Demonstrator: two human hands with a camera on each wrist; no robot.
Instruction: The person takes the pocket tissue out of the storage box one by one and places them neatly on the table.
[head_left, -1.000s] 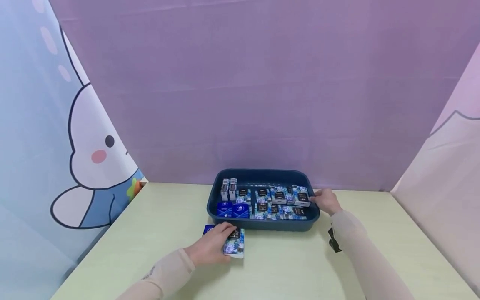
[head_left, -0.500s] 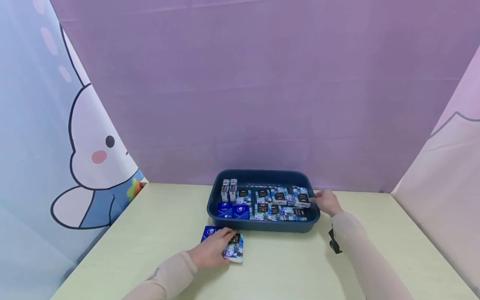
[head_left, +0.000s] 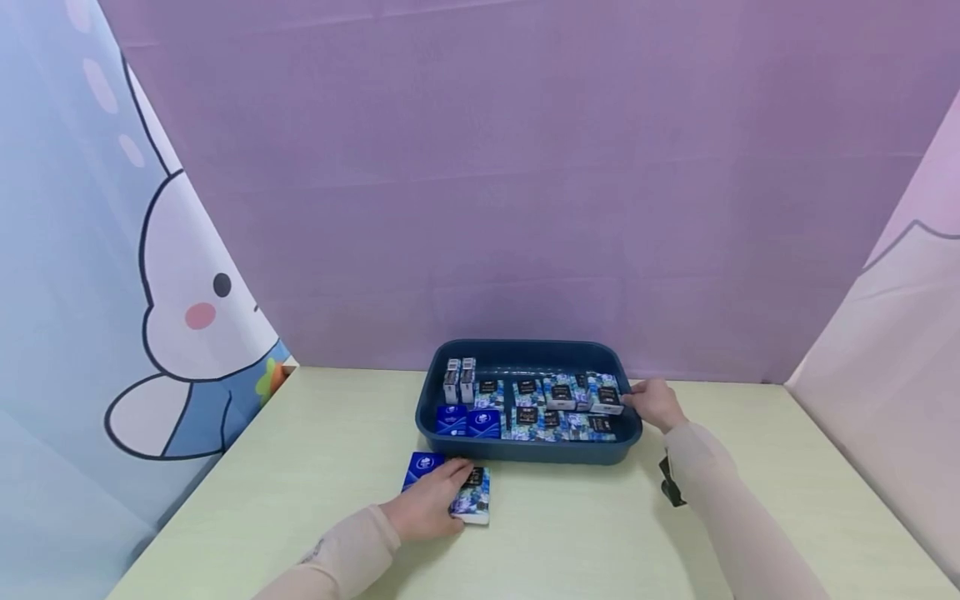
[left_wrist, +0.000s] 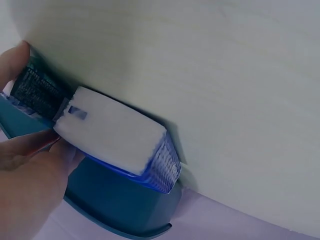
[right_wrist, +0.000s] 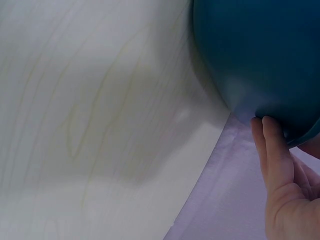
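Note:
My left hand (head_left: 427, 504) grips a floral tissue pack (head_left: 471, 502) on the table in front of a dark blue basin (head_left: 517, 451). Thumb and fingers lie on opposite sides of this pack. Right beside it is a plain blue tissue pack (head_left: 422, 467), partly hidden by the hand; its white end (left_wrist: 112, 132) shows large in the left wrist view. With thumb and fingers, my right hand (head_left: 654, 404) holds the basin's right rim; the fingers (right_wrist: 277, 150) lie against the outer wall. Inside the basin are blue packs (head_left: 483, 423) and several floral packs (head_left: 527, 423).
Two small packs (head_left: 460, 382) stand on end at the basin's left inside. Behind the basin rises a purple cloth wall (head_left: 525, 192), close to the table's back edge. A black object (head_left: 671, 483) shows beside the right sleeve. Printed cloth walls stand at both sides.
The left hand and the floral pack have shifted slightly toward me, away from the basin. More of the blue pack beside them now shows. My right hand keeps its hold on the rim.

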